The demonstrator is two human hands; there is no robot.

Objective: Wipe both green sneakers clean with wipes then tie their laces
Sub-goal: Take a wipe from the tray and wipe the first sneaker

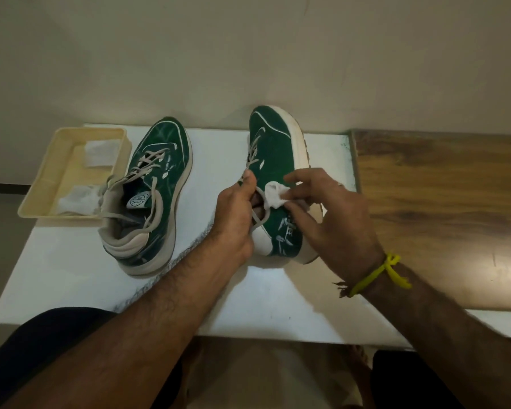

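Head view, frame centre: my left hand (pixel 233 214) grips the right sneaker (pixel 278 172) at its collar, tilting it sideways on the counter (pixel 71 261) so my right hand (pixel 331 219), pinching a wipe (pixel 275 194), reaches its flank; the other sneaker (pixel 151 196) waits left.

Bare forearms, a yellow band (pixel 378 274) on the right wrist, dark shorts (pixel 42 343).

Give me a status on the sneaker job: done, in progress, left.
Done: nothing clearly; laces on both lie untied. In hand: left hand grips the right sneaker, tilted on its side, while right hand presses a wipe on it. Left: left sneaker, tying; spare wipes sit in the tray.
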